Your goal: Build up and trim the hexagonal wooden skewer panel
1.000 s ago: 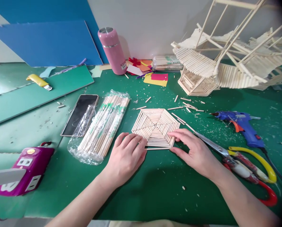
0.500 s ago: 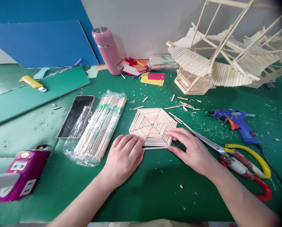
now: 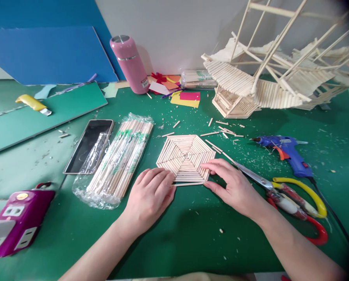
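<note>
A hexagonal panel of thin wooden sticks [image 3: 186, 156], laid in rings like a web, lies flat on the green table. A single wooden stick [image 3: 188, 184] runs along its near edge, with a narrow gap visible between them. At that stick's left end, my left hand [image 3: 152, 191] has its fingers curled together, the tips hidden against the panel's lower left corner. My right hand [image 3: 231, 185] grips the lower right corner: the thumb touches the stick's right end and the fingertips rest on the panel's right side.
Scissors [image 3: 268, 185] and a blue glue gun [image 3: 288, 150] lie at right. A stick-built model [image 3: 250, 86] stands behind. Bagged sticks [image 3: 121, 156], a phone [image 3: 88, 146] and a purple power socket [image 3: 24, 218] are at left. A pink flask [image 3: 130, 64] and stick offcuts [image 3: 227, 128] lie beyond.
The whole view has shifted slightly, so things appear a little further left. Both hands keep their places at the panel and the stick.
</note>
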Motion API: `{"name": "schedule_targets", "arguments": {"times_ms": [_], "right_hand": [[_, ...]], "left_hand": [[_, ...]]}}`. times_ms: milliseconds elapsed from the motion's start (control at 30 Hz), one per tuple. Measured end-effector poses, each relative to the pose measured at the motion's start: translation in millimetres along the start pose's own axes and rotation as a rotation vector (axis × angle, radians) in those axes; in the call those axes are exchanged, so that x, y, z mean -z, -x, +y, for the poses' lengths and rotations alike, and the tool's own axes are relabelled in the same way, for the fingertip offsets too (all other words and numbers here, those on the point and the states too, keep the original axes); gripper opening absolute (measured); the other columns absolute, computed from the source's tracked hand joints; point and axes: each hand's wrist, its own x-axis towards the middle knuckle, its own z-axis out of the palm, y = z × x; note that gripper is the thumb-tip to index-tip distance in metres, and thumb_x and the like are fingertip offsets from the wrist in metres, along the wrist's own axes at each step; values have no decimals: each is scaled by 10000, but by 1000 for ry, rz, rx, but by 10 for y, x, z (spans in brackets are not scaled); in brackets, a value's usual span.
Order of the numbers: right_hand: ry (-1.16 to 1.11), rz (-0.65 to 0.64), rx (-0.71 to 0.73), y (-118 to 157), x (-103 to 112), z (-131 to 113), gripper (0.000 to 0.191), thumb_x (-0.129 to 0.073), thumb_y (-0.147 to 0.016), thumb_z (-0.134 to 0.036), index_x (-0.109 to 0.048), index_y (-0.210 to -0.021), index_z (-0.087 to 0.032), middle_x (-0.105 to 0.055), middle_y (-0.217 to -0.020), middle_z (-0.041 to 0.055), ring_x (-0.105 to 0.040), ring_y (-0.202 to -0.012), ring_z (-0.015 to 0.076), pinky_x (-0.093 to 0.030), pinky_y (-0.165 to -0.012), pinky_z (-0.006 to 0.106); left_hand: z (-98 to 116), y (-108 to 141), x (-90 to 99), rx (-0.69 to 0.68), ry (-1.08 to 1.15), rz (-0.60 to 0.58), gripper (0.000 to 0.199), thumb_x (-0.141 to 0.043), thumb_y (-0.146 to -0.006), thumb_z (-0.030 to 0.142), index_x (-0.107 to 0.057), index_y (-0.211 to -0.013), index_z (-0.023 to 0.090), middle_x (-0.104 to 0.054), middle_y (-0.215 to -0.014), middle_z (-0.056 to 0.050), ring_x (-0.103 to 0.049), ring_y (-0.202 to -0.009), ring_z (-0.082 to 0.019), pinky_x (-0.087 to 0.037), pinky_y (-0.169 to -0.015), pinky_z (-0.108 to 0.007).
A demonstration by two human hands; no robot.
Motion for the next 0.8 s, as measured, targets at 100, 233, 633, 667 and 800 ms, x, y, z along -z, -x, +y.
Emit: {"name": "schedule_targets", "arguments": {"times_ms": [100,233,633,667,800], "right_hand": [[7,13,10,2,-8,1,341,-563,-837,-190,-508,-1172,-229,-538,-1152,70,-519,-1055,203,-447,-906,377],[13,11,18,3,-1,-4,324,-559,-845,-200,-514,-1166,-215,-540,-1143,68,-508,-1065,190,-429,-923,360],[23,-45,23,-6,23,20,361,-560,-836,-195,-504,-1192,-218,-526,-1179,61,-498,-1081,184,-423,-934,349],[25,-36,29,-8,18,20,355,-560,-837,-198,-508,-1187,-215,-531,-1172,62,-502,-1077,183,-425,-931,346],[28,-12,36,-13,12,21,344,-569,-835,-204,-518,-1175,-209,-543,-1158,60,-511,-1066,178,-428,-923,331]], "left_hand": [[-5,4,-7,-8,-4,8,253,-581,-794,156,-552,-1045,141,-687,-960,-87,-612,-928,-247,-480,-803,-391],[-13,-7,-26,-16,-8,29,249,-595,-786,150,-557,-1031,132,-692,-943,-85,-618,-917,-248,-491,-791,-389],[-22,-6,-30,-42,-7,56,273,-631,-761,142,-568,-1023,103,-692,-921,-91,-620,-897,-252,-505,-780,-398],[-22,-7,-31,-43,-4,59,272,-633,-759,140,-569,-1021,101,-692,-919,-91,-621,-894,-251,-506,-778,-397],[-26,-3,-32,-40,7,58,273,-634,-757,130,-566,-1020,103,-692,-924,-91,-620,-900,-250,-506,-785,-397]]}}
